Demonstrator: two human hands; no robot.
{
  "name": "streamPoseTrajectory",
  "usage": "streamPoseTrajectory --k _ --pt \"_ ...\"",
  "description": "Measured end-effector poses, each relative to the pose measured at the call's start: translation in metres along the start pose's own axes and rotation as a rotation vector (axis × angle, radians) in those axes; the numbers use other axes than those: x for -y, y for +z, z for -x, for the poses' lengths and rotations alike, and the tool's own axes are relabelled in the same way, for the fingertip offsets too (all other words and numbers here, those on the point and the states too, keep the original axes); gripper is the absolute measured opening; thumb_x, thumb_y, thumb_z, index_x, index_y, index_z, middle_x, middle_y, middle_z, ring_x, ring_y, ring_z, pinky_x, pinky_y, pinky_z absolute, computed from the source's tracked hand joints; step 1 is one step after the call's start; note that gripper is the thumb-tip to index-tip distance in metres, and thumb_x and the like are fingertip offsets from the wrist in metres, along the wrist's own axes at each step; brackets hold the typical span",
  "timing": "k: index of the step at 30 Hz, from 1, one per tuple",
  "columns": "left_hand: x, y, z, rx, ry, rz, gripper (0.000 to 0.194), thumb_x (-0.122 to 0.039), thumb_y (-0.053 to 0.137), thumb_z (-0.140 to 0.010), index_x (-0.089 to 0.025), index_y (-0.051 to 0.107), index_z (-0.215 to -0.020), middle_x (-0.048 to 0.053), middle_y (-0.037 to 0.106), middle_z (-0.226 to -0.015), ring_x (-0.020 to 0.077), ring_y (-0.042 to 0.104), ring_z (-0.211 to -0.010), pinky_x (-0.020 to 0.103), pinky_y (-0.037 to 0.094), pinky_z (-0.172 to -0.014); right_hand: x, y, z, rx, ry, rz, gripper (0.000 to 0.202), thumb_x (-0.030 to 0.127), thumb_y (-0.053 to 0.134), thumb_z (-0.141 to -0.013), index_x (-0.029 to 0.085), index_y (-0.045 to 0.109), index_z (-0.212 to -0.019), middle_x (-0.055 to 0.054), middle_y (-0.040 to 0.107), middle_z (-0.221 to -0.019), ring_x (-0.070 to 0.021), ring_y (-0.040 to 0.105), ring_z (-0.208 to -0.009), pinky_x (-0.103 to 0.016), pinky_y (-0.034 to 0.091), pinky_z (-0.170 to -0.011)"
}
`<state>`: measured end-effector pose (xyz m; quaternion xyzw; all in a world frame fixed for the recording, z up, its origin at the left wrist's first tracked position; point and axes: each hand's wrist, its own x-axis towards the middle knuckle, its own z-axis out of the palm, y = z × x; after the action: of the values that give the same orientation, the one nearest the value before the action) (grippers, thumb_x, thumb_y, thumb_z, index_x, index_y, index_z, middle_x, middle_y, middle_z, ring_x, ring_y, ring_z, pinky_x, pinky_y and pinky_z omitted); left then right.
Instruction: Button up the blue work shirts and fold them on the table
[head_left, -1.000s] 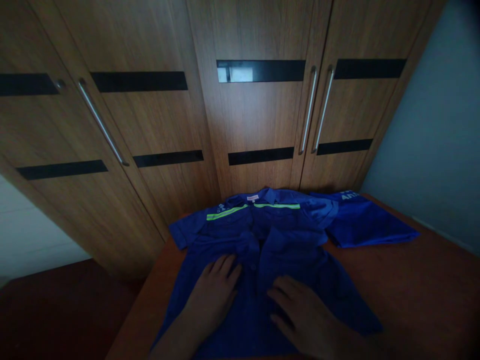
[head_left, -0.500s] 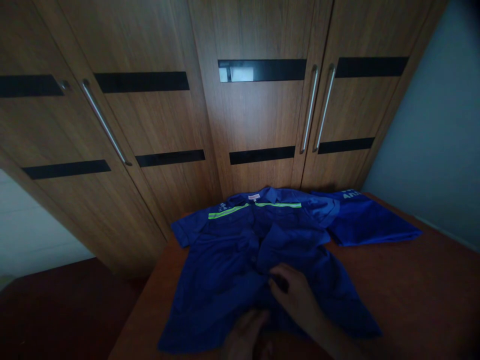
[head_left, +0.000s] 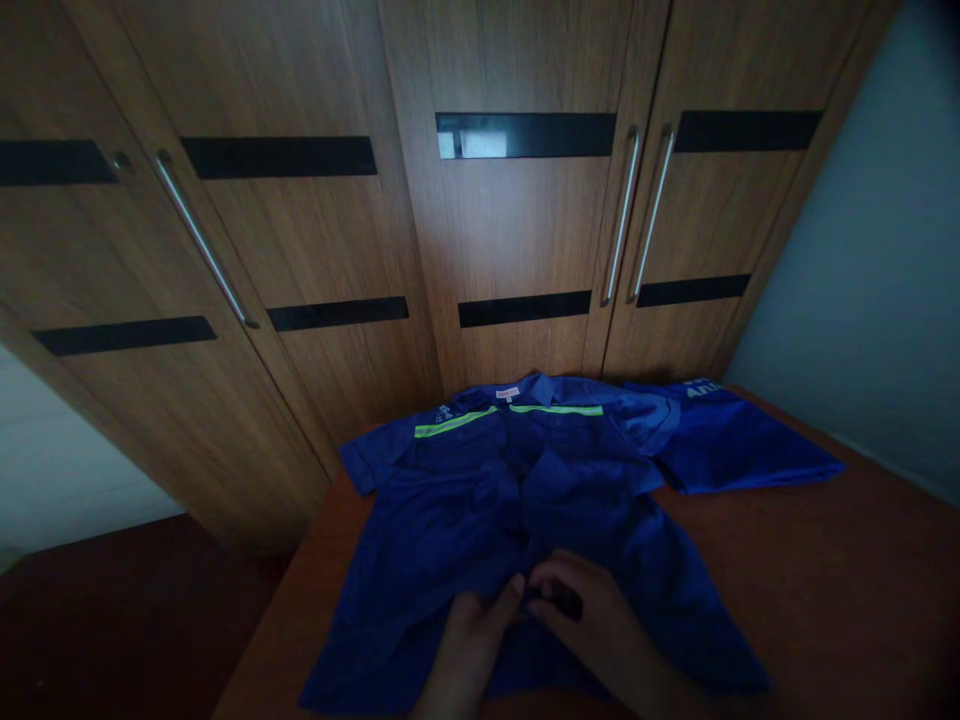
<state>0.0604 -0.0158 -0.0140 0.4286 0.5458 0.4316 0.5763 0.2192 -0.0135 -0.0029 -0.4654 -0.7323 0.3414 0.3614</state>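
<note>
Your left hand (head_left: 476, 630) and right hand (head_left: 581, 605) meet at the front edges of the blue shirt (head_left: 442, 540), fingertips seemingly pinching its cloth, though it's dim there. The shirt lies spread on the table (head_left: 810, 560), collar toward the wardrobe (head_left: 517, 230).

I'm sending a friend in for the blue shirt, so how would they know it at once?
Face the wooden wardrobe, then look down at the reddish-brown table before it. The shirt lies spread out there, short sleeves to the sides. Unlike the folded blue cloth item with white lettering beside it, it has bright green stripes across the chest.
</note>
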Motion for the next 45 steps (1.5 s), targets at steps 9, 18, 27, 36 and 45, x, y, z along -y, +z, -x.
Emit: streamPoseTrajectory --k 9,18,27,36,45 --pt "0.001 0.001 0.008 -0.024 0.053 -0.012 0.046 -0.056 0.070 -0.064 -0.015 0.071 -0.084 0.010 0.074 -0.089 0.0239 0.067 -0.078 0.033 0.052 -0.074 -0.002 -0.009 -0.001 -0.152 0.179 -0.209 0.019 0.033 0.053 -0.084 0.019 0.066 -0.088 -0.003 0.060 -0.081 -0.0166 0.057 -0.076 -0.027 0.044 -0.069" --pt "-0.004 -0.001 0.013 -0.057 0.019 -0.146 0.044 -0.058 0.064 -0.068 -0.015 0.066 -0.065 0.008 0.070 -0.063 0.0193 0.063 -0.059 0.028 0.047 -0.060 0.003 -0.004 0.000 -0.118 0.284 -0.320 0.024 0.041 0.054 -0.083 0.019 0.064 -0.084 -0.001 0.059 -0.072 -0.0161 0.055 -0.069 -0.025 0.042 -0.063" --pt "0.000 0.003 0.015 -0.054 0.045 -0.192 0.050 -0.066 0.060 -0.067 -0.017 0.064 -0.061 0.006 0.067 -0.061 0.0188 0.061 -0.059 0.026 0.046 -0.058 0.011 -0.007 -0.004 -0.024 0.268 -0.446 0.026 0.043 0.054 -0.084 0.019 0.062 -0.080 0.001 0.056 -0.072 -0.0146 0.052 -0.071 -0.025 0.041 -0.067" --pt "-0.009 0.004 0.019 -0.061 0.037 -0.192 0.052 -0.069 0.061 -0.064 -0.017 0.061 -0.056 0.006 0.065 -0.059 0.0182 0.059 -0.058 0.026 0.046 -0.059 0.013 -0.012 0.000 -0.021 0.431 -0.648 0.029 0.047 0.060 -0.079 0.019 0.065 -0.071 0.000 0.059 -0.071 -0.0147 0.052 -0.071 -0.024 0.042 -0.068" --pt "-0.012 0.006 0.023 -0.109 0.031 -0.188 0.049 -0.066 0.063 -0.063 -0.017 0.063 -0.057 0.004 0.063 -0.053 0.0190 0.059 -0.056 0.026 0.045 -0.056 0.016 -0.010 -0.003 -0.015 0.348 -0.476 0.039 0.054 0.058 -0.077 0.017 0.068 -0.087 -0.002 0.062 -0.079 -0.0167 0.055 -0.076 -0.027 0.043 -0.072"
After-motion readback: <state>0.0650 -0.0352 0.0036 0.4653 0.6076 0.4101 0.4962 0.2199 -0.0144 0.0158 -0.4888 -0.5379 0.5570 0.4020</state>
